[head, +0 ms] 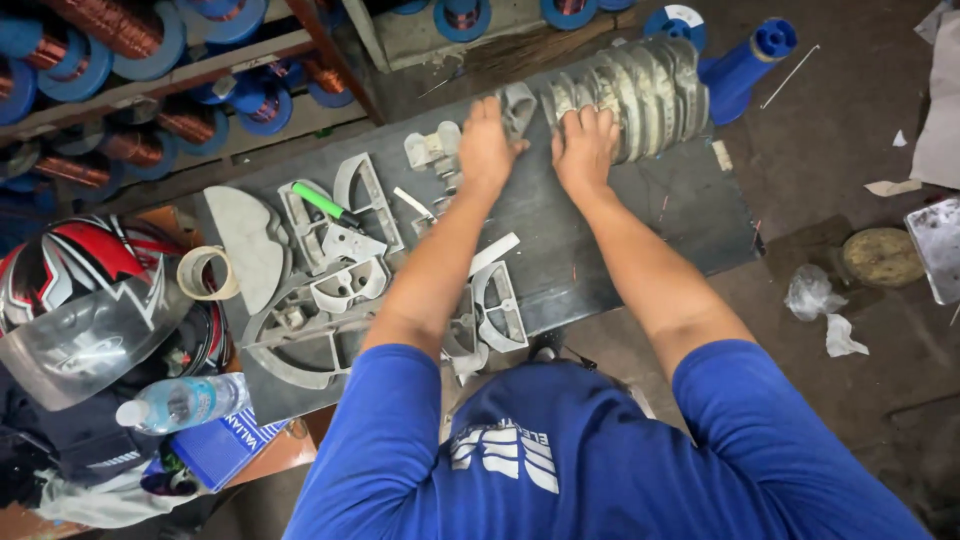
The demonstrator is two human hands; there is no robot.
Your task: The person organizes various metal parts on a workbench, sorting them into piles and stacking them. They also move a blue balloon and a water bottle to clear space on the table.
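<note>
dark grey bench [620, 230] over a stained floor; wooden shelves [150, 90] at upper left hold blue spools of copper wire [130, 30]. left hand [487, 148] lies flat, fingers together on a small grey plastic former piece [518, 105]. right hand [584, 148] presses the near end of a ribbed grey stack of curved plastic formers [640, 90], fingers curled on it; fingertips hidden. loose formers [330, 290], tape roll [205, 272], green-handled screwdriver [325, 203] lie left. helmet [90, 290] cut off at edge.
</note>
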